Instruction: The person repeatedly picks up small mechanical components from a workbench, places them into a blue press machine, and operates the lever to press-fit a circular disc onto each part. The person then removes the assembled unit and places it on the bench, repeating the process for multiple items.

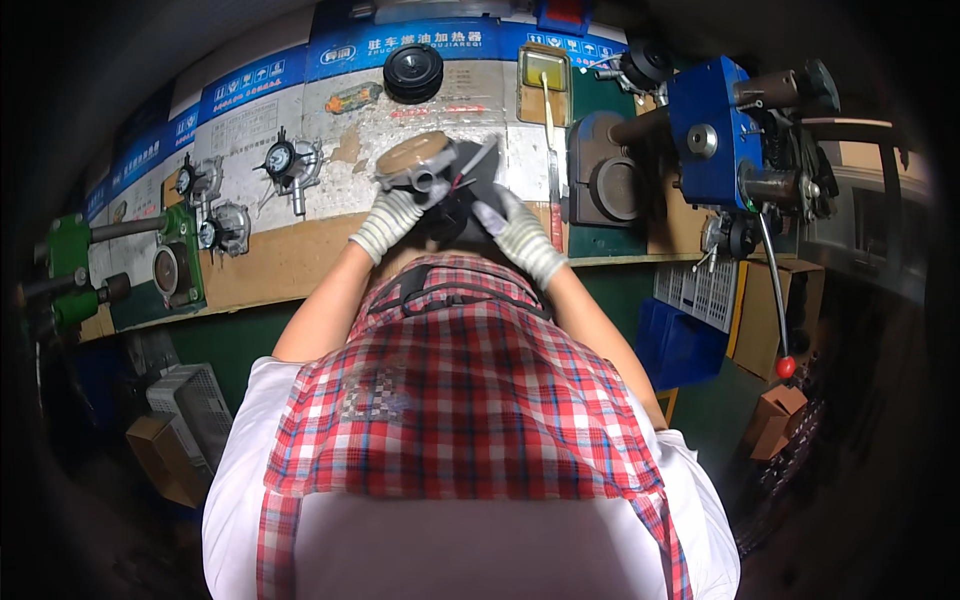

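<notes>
My left hand (388,222), in a white knitted glove, is closed round the side of a metal blower housing (420,172) with a tan round face, held tilted over the front of the bench. On its other side, my gloved right hand (525,235) grips a dark flat piece (478,172) that lies against the housing. Motion smears both parts, and a thin pale strip crosses the dark one. The fingertips of both hands are partly hidden behind what they hold.
Several metal pump-like assemblies (292,168) stand on the cardboard-covered bench to the left, beside a green press (178,262). Stacked black rings (413,72) lie at the back. A brush (552,150) rests on a yellow-lined tray (545,70). A blue lever press (712,135) rises at right.
</notes>
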`<state>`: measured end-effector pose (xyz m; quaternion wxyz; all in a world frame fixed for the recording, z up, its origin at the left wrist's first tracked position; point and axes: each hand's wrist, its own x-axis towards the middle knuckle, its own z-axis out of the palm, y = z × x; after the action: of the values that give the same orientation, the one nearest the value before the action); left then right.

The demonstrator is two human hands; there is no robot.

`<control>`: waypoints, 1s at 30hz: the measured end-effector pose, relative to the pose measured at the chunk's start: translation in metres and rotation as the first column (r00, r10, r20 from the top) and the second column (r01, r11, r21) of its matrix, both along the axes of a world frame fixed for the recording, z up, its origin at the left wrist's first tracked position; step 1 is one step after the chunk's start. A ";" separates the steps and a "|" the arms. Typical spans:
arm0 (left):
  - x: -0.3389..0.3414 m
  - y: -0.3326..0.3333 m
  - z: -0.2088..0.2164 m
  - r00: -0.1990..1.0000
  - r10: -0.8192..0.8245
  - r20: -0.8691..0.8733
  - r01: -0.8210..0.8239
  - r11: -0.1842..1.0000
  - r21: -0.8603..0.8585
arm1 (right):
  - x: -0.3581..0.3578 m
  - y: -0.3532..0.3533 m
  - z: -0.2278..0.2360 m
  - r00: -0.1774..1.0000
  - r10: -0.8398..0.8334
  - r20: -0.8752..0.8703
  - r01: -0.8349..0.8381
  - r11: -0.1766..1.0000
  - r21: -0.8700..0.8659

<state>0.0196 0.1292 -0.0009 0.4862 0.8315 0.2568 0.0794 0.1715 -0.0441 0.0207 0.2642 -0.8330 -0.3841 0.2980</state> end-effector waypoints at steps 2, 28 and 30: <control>-0.008 0.008 0.021 0.997 0.077 0.019 -0.077 0.997 0.019 | 0.024 0.015 -0.028 0.999 0.033 -0.018 -0.035 0.995 -0.096; -0.035 -0.029 0.116 0.971 -0.056 0.233 0.063 0.998 -0.022 | 0.024 -0.007 0.213 0.751 0.114 -0.651 0.565 0.400 0.722; -0.028 -0.034 0.126 0.967 -0.085 0.239 0.097 0.994 -0.039 | 0.010 0.009 0.225 0.756 0.151 -0.637 0.542 0.402 0.738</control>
<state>-0.0087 0.0948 0.1249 0.5372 0.8145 0.1602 0.1491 0.1820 -0.0355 0.2452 0.8096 -0.4538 -0.2629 0.2635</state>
